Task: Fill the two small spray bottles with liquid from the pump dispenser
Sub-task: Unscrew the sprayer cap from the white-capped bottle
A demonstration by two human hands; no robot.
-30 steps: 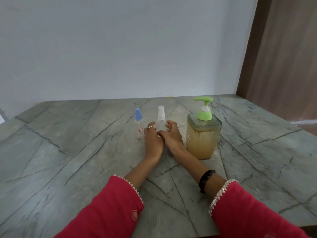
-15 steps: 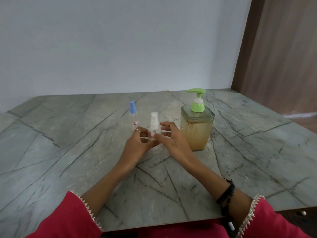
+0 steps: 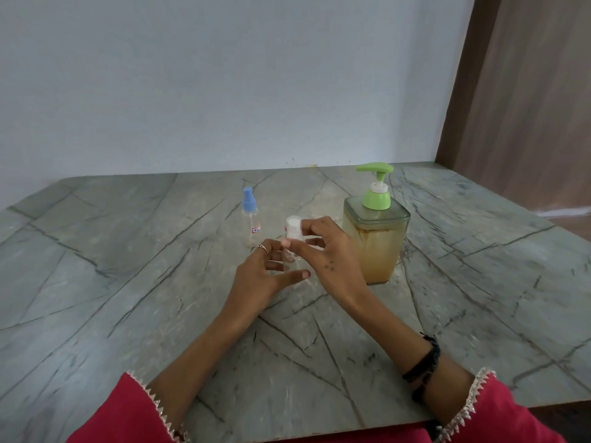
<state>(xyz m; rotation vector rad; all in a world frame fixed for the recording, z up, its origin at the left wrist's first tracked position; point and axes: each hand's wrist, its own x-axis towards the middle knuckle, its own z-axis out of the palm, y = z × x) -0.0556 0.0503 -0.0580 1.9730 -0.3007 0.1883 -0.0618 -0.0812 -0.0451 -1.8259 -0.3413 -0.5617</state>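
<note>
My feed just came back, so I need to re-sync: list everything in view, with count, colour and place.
Small clear spray bottle with white cap: 1, clear and white, centre, held between both hands.
Small clear spray bottle with blue cap: 1, clear and blue, standing left of the held one.
Square clear pump dispenser with green pump: 1, amber liquid inside, right of the hands.
Grey marble-pattern table: 1, grey.
Left hand: holds bottle body.
Right hand: pinches white cap.
</note>
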